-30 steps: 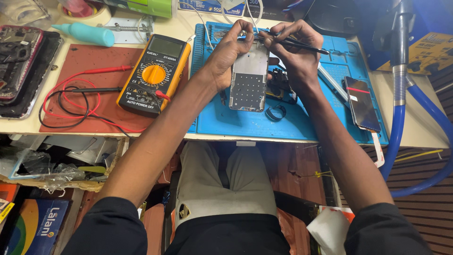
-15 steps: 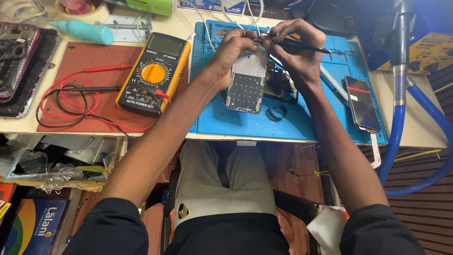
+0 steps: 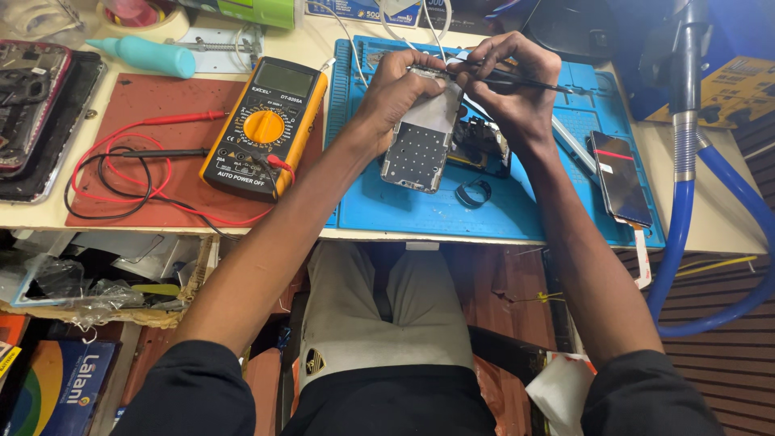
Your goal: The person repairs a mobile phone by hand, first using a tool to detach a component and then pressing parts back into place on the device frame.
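Note:
An opened keypad phone's grey circuit board lies tilted on the blue work mat. My left hand grips the board's top end. My right hand holds a thin black tool like a pen, its tip at the top edge of the board beside my left fingers. A dark phone part lies under my right wrist, and a small black ring rests on the mat just below it.
A yellow multimeter with red and black leads sits on a brown mat to the left. A dark smartphone lies at the mat's right edge. A teal bottle, an opened phone far left and a blue hose surround the area.
Both hands and the board have shifted slightly; the board now sits a little more tilted under my left hand. The tool tip stays at the board's top edge.

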